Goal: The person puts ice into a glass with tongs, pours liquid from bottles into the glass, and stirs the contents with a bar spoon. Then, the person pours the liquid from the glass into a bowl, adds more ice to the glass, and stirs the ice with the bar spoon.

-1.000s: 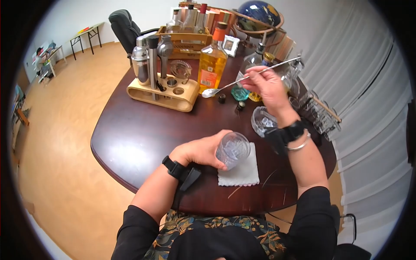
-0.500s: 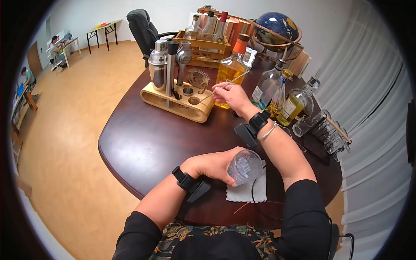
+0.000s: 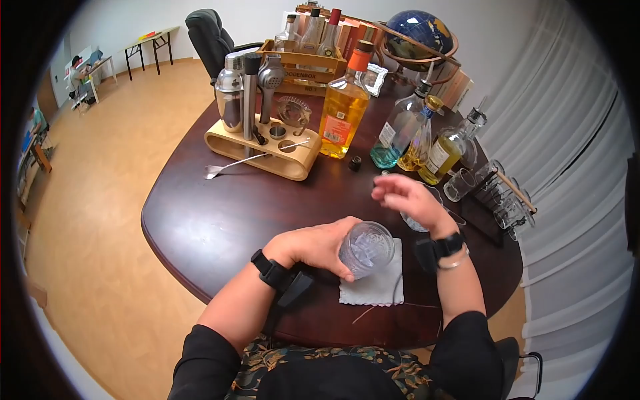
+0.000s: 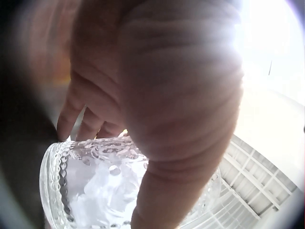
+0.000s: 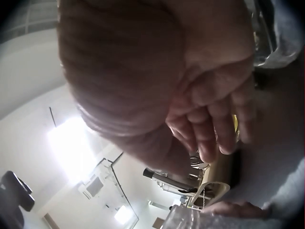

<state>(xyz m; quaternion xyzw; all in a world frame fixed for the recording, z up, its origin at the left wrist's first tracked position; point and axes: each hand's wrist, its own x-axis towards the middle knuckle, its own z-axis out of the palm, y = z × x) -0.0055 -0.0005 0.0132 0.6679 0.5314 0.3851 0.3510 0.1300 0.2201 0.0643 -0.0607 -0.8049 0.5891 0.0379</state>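
Note:
My left hand (image 3: 320, 248) grips a patterned clear glass (image 3: 367, 250) with ice in it, tilted over a white napkin (image 3: 373, 290). In the left wrist view the thumb and fingers wrap the glass (image 4: 95, 186). Nothing is in my right hand (image 3: 413, 200), which hovers with loose fingers right of the glass, over a clear bowl (image 3: 419, 220) that it partly hides. The right wrist view shows its fingers (image 5: 207, 138) relaxed. A silver bar spoon (image 3: 230, 164) lies slanted across the front of the wooden bar-tool stand (image 3: 303, 167).
The stand bears a shaker (image 3: 231, 100), a muddler and a strainer (image 3: 293, 111). Behind are an amber bottle (image 3: 343, 113), a bottle stopper (image 3: 355, 163) and several other bottles. A rack of small glasses (image 3: 513, 207) stands right. A wooden crate (image 3: 303, 63) and a globe (image 3: 419, 37) are farther back.
The right hand carried the bar spoon left to the tool stand, let go of it there, and came back toward the glass. The left hand kept its hold on the glass.

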